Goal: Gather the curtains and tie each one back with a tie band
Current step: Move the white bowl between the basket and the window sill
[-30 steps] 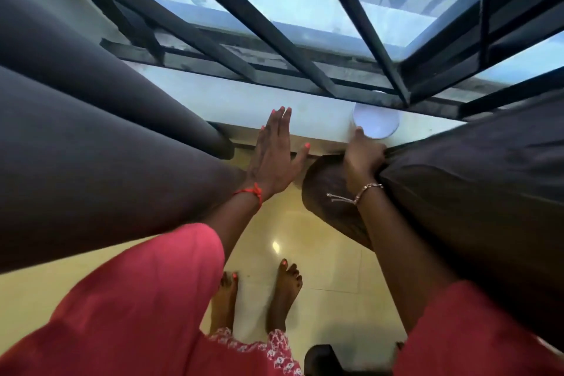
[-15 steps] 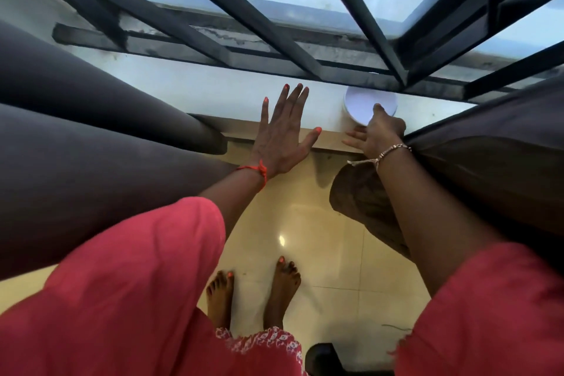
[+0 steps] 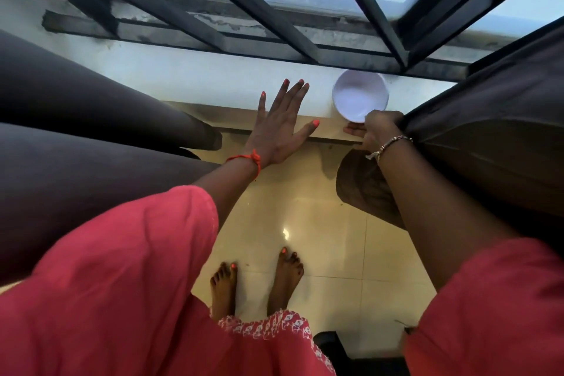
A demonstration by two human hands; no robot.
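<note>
Right hand (image 3: 378, 130) bunches the edge of the right curtain (image 3: 488, 156) at the sill (image 3: 189, 70), fingers curled into the dark cloth; the knuckles hide the underside of the grip. A gathered fold hangs below the wrist, drawn clear of the glass, apparently so the cloth can be held as one bundle for tying. Left hand (image 3: 279, 128) is spread flat with straight fingers and holds nothing. Its palm lies over the sill's front edge, between the two curtains, free, it seems, to take a band or to steady the lean. No tie band shows anywhere in view, so tying looks not yet begun. Left curtain (image 3: 91, 137) hangs in broad folds, well apart from both hands, with no band visible on it. A white bowl (image 3: 360, 96) sits on the sill just beside the right hand, near enough to be knocked as cloth is drawn past. Dark grille (image 3: 244, 0) bars cross the window above, and bare feet stand on the pale tiled floor (image 3: 320, 223) below.
</note>
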